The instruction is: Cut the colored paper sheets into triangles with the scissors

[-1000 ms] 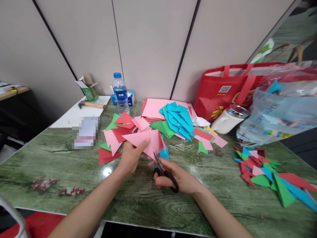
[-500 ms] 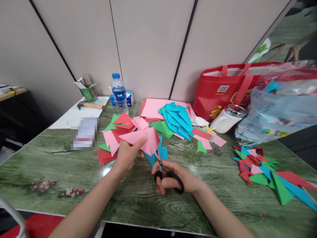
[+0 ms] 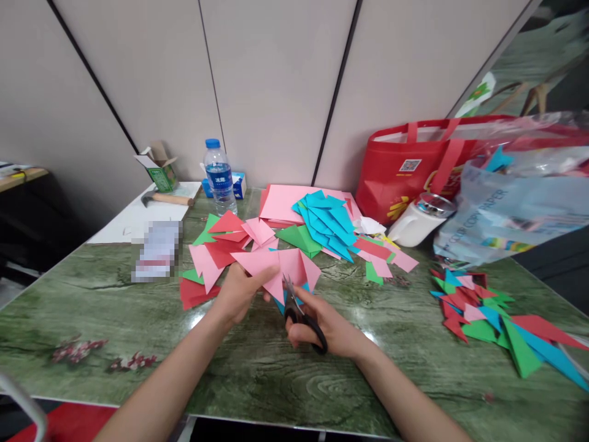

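Note:
Between thumb and fingers, my left hand (image 3: 243, 290) pinches a folded piece of pink paper (image 3: 299, 267), its points spreading out to both sides. My right hand (image 3: 324, 325) is closed around black-handled scissors (image 3: 292, 307), fingers in the loops. The blades point up at the pink paper's lower middle, and the tips partly overlap it. Just behind lie cut red papers (image 3: 225, 248), a green folded paper (image 3: 301, 239) and a pile of blue folded papers (image 3: 326, 221). Some blue paper under the pink piece is mostly hidden.
At the back stand a water bottle (image 3: 219, 181), a tissue box (image 3: 239, 185) and a small green box (image 3: 162, 175). A hammer (image 3: 168, 198) lies on white paper. To the right are a white mug (image 3: 416, 221), a red bag (image 3: 391, 172), a plastic bag (image 3: 497, 212) and colored scraps (image 3: 478, 310).
The scissors have moved slightly left and up, with their blades now at the pink paper's middle. The pink paper has turned and opened, its right part spreading outward.

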`<move>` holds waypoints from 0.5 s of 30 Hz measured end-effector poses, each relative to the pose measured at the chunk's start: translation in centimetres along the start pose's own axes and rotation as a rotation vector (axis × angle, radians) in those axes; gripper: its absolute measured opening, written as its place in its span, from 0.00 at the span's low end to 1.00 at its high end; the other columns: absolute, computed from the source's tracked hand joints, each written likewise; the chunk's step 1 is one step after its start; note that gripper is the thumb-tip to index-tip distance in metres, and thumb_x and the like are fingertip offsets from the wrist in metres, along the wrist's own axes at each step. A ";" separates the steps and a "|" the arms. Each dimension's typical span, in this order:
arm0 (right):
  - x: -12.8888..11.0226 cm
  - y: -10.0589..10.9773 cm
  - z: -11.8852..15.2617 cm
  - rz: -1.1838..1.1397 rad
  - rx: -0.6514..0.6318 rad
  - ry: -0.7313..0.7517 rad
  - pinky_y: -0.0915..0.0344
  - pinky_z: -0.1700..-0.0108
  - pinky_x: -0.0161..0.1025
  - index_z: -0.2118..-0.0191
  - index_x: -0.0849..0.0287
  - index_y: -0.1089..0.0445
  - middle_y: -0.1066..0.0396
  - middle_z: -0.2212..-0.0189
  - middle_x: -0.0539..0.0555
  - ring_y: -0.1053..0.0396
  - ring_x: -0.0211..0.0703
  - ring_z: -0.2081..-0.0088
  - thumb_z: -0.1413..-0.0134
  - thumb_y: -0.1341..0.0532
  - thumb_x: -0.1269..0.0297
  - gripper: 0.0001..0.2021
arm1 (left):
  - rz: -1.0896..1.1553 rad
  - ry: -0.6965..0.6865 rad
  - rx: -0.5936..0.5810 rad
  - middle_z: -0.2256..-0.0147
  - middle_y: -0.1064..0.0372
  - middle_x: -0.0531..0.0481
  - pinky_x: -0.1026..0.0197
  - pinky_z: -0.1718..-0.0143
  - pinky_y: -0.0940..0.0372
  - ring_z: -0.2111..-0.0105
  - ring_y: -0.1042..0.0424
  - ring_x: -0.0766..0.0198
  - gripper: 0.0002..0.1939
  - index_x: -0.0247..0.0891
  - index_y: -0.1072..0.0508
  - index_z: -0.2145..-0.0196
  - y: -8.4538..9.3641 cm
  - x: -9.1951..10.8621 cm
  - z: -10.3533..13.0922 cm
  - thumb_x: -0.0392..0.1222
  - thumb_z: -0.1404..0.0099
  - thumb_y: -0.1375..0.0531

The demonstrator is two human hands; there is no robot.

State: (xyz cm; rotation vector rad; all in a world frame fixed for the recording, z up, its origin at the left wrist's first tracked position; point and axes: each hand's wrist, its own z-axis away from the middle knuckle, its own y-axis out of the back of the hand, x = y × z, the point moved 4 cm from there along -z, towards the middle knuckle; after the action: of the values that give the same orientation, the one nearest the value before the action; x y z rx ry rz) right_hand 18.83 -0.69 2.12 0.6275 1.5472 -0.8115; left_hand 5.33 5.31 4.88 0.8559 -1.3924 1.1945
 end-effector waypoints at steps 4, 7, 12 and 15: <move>0.4 0.3 0.1 0.104 0.068 -0.036 0.42 0.73 0.32 0.40 0.54 0.50 0.37 0.74 0.47 0.41 0.34 0.75 0.49 0.36 0.61 0.33 | 0.051 0.033 -0.001 0.79 0.33 0.52 0.69 0.85 0.41 0.81 0.35 0.70 0.09 0.31 0.30 0.76 0.0 -0.1 -0.1 0.40 0.47 0.35; 0.4 0.3 0.2 0.177 0.083 -0.062 0.42 0.72 0.33 0.40 0.53 0.51 0.37 0.73 0.47 0.41 0.35 0.75 0.49 0.37 0.64 0.33 | 0.061 0.039 0.023 0.79 0.33 0.52 0.70 0.86 0.40 0.81 0.35 0.70 0.10 0.31 0.30 0.75 0.1 -0.1 -0.1 0.39 0.48 0.34; 0.0 0.1 0.0 0.273 0.105 -0.056 0.44 0.74 0.33 0.47 0.55 0.41 0.39 0.78 0.45 0.42 0.35 0.76 0.47 0.42 0.70 0.20 | 0.060 0.048 0.027 0.78 0.32 0.51 0.70 0.86 0.40 0.81 0.34 0.70 0.10 0.31 0.30 0.74 0.2 -0.3 -0.2 0.40 0.48 0.34; 0.0 0.1 0.0 0.275 0.115 -0.062 0.43 0.75 0.32 0.45 0.55 0.43 0.40 0.79 0.44 0.42 0.35 0.78 0.47 0.43 0.72 0.23 | 0.075 0.048 0.006 0.79 0.32 0.52 0.70 0.86 0.40 0.82 0.35 0.71 0.09 0.31 0.30 0.74 0.3 -0.4 -0.2 0.39 0.48 0.35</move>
State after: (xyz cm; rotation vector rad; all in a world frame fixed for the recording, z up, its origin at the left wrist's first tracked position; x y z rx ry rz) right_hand 18.90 -0.59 2.12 0.8706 1.3291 -0.7070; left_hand 5.22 5.56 4.47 0.7799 -1.3925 1.2693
